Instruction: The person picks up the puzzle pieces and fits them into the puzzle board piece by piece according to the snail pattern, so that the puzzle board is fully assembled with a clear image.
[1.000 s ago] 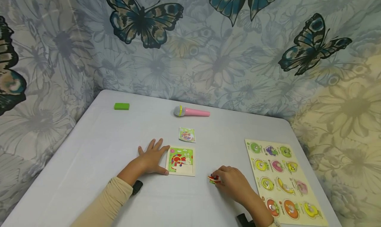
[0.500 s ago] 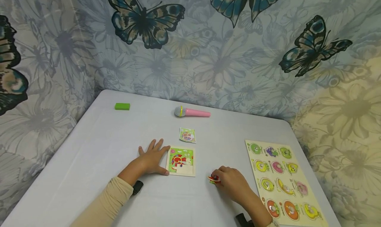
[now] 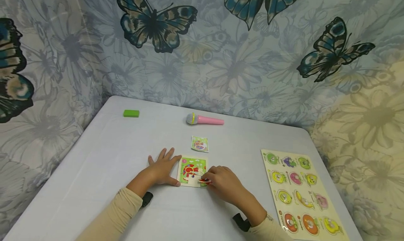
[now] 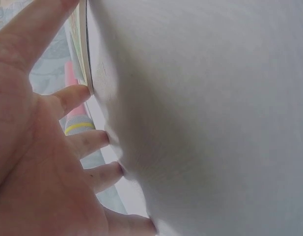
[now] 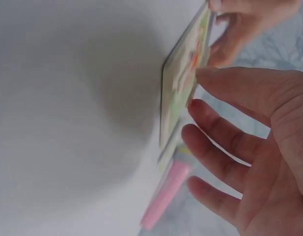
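In the head view a small square jigsaw puzzle board (image 3: 192, 162), with a red and green picture partly filled in, lies on the white table. My left hand (image 3: 161, 169) spreads its fingers flat at the board's left edge, thumb and forefinger touching that side. My right hand (image 3: 224, 185) is at the lower right corner of the board and pinches a red and green puzzle piece (image 3: 205, 181) between thumb and finger, over the bare part of the board. In the right wrist view the thumb (image 5: 220, 78) partly hides the piece, close over the board.
Behind the board lies a small picture card (image 3: 200, 144), with a pink toy microphone (image 3: 209, 120) farther back. A green block (image 3: 131, 113) sits at the back left. To the right lies a large fruit puzzle board (image 3: 300, 195). A butterfly-patterned wall (image 3: 202, 83) borders the table's back.
My right hand has moved left with the puzzle piece, from the table beside the board to over its lower right part. My left hand has stayed at the board's left edge.
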The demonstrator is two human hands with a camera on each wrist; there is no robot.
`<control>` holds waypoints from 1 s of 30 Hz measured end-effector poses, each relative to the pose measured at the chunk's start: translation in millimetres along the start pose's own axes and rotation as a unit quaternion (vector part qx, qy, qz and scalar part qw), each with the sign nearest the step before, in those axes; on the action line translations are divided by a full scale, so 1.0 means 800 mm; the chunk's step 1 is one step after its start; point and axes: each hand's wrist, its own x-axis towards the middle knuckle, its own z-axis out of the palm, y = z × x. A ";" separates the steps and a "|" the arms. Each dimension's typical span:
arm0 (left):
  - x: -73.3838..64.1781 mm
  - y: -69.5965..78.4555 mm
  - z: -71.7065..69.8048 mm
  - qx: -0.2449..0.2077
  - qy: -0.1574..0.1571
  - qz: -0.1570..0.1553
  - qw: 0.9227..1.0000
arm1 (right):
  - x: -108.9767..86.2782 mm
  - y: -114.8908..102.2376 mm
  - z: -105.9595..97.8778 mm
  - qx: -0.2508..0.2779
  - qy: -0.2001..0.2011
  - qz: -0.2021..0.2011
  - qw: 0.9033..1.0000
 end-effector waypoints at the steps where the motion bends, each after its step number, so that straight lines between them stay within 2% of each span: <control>1: 0.000 0.001 0.000 0.000 0.000 0.000 1.000 | 0.006 -0.003 0.002 -0.001 -0.003 -0.006 1.000; 5: 0.000 0.002 -0.002 -0.001 -0.002 0.001 1.000 | 0.024 -0.013 0.009 -0.005 -0.014 -0.017 1.000; 10: 0.001 0.004 -0.002 0.000 -0.005 0.000 1.000 | 0.032 -0.019 0.018 -0.006 -0.020 -0.016 1.000; 25: 0.002 0.001 -0.001 0.008 -0.004 -0.003 1.000 | 0.037 -0.026 0.023 -0.030 -0.013 -0.002 0.999; 30: 0.001 0.001 0.000 0.003 -0.004 -0.004 1.000 | 0.029 -0.021 0.021 -0.017 -0.006 -0.002 1.000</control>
